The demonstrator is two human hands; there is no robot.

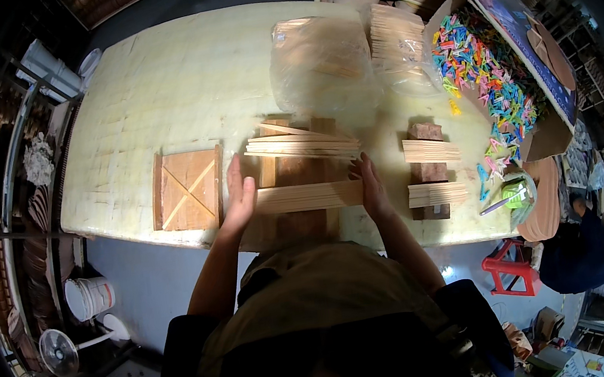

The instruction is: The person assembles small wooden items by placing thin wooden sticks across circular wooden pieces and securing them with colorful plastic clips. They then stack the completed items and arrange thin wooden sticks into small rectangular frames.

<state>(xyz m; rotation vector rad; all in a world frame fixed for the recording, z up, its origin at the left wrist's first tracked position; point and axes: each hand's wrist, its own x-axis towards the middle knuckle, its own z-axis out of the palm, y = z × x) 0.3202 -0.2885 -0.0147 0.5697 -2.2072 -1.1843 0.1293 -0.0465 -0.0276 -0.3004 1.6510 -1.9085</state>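
A flat row of light wooden slats (309,197) lies crosswise on a brown wooden block form at the table's near side. My left hand (240,197) stands upright at the left end of this row, its fingers stretched out and the palm facing inward. At the opposite end my right hand (371,186) faces it, fingers extended and slightly bent, close against the slat ends. Just beyond, a looser pile of slats (300,145) rests on the same form, a few of them askew. Neither hand is wrapped round anything.
To the left lies a wooden jig (188,191) with crossed strips. On the right, two slat bundles (431,151) sit on dark blocks. Bagged slats (320,62) lie at the back. A box of colourful clothespins (488,75) spills rightward; a red stool (510,268) stands below.
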